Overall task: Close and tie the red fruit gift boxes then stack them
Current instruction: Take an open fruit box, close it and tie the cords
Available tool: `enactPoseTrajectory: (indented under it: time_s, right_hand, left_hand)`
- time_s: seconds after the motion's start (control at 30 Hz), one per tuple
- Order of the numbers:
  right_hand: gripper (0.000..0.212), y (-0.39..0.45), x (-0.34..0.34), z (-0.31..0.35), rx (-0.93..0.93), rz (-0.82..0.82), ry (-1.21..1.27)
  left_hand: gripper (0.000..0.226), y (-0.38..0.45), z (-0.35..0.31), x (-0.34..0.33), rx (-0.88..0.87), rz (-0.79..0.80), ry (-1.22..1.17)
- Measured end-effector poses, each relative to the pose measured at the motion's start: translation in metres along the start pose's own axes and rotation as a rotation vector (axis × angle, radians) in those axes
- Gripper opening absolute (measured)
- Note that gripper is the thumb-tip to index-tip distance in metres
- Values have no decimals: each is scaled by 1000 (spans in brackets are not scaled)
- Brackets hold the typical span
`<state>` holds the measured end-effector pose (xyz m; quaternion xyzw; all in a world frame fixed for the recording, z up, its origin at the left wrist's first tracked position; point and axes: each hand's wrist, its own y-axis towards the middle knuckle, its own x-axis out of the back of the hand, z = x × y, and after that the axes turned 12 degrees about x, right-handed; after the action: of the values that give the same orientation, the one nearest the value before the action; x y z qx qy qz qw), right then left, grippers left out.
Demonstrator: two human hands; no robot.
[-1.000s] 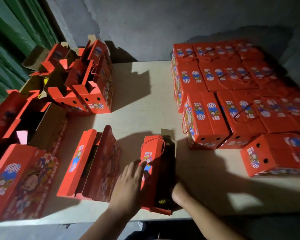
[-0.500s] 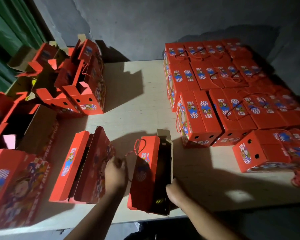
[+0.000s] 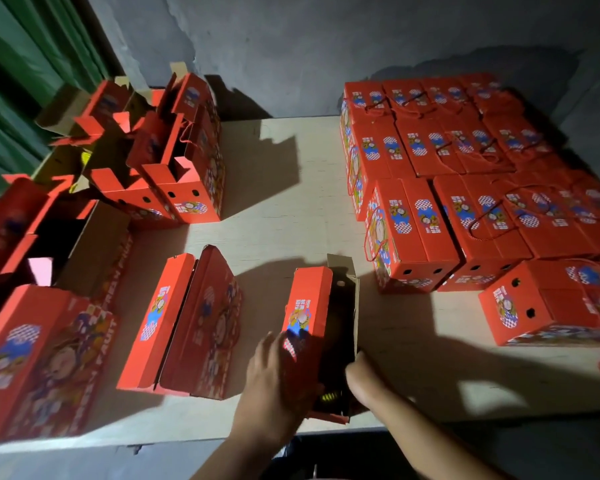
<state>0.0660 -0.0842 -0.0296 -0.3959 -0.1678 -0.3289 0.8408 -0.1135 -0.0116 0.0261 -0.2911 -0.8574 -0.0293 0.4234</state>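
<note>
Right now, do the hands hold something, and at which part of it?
Both hold the open red box at the table's near edge. The left hand lies on its red left side; the right hand is at its open right side, its fingers hidden.

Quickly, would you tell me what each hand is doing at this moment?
Left hand: fingers spread flat, pressing on the red flap of the open box.
Right hand: reaching into that box's dark opening; fingers hidden, so cannot be told.

- Red printed cardboard gift box (image 3: 307, 306), top still open, dark inside, brown flap up, near the table's front edge.
- Closed red cardboard boxes with cord handles (image 3: 465, 174), packed together at right.
- Open red cardboard boxes (image 3: 174, 174), clustered at left.
</note>
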Motion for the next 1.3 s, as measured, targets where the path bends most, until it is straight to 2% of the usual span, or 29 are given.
enactPoseTrajectory:
  time_s: [0.03, 0.1, 0.23, 0.37, 0.4, 0.47, 0.53, 0.6, 0.67, 0.73, 0.8, 0.87, 0.93, 1.0, 1.07, 1.13, 1.2, 1.3]
  right_hand:
    - [39, 1, -1, -1, 5, -45, 41]
    - [38, 3, -2, -1, 10, -118, 203]
    - [42, -8, 2, 2, -82, -44, 453]
    - [47, -12, -3, -2, -142, -157, 459]
    - [45, -13, -2, -2, -141, -141, 486]
    - [31, -17, 1, -2, -108, -36, 559]
    - [24, -24, 5, -2, -47, 63, 547]
    - [34, -29, 4, -4, -32, 26, 500]
    - [42, -32, 3, -6, -79, -30, 495]
    - [44, -35, -1, -7, -135, -35, 466]
    - [35, -39, -8, -10, -189, 15, 438]
    - [18, -45, -16, -8, -241, 67, 465]
    - [11, -53, -22, -4, -301, 100, 489]
    - [16, -57, -28, -3, -380, 100, 586]
    - [24, -59, -34, -3, -454, 83, 691]
    - [26, -62, -39, 1, -485, 75, 781]
    - [22, -65, -45, 6, -484, 60, 883]
    - [14, -71, -60, 14, -460, 80, 1047]
  left_hand:
    - [100, 2, -9, -4, -51, 13, 71]
    - [107, 16, -22, -5, 48, 91, 137]
    - [119, 44, -16, 11, 164, 252, 268]
    - [134, 40, -11, 16, 158, 328, 305]
    - [140, 37, -13, 13, 140, 347, 337]
    - [132, 35, -16, 2, 30, 326, 500]
    - [108, 36, -24, -5, -51, 265, 583]
    - [95, 40, -28, -1, -1, 246, 450]
    - [95, 48, -22, 16, 104, 232, 217]
    - [76, 56, -3, 39, 210, 144, 18]
    - [42, 62, 22, 54, 305, 26, -104]
    - [23, 63, 45, 53, 484, 43, -330]
    - [21, 57, 63, 41, 658, 160, -518]
    - [36, 49, 76, 26, 794, 247, -638]
    - [51, 40, 82, 14, 879, 257, -737]
    - [48, 34, 83, 8, 835, 172, -791]
    - [32, 31, 78, 9, 686, 90, -836]
    - [23, 27, 67, 20, 590, 77, -867]
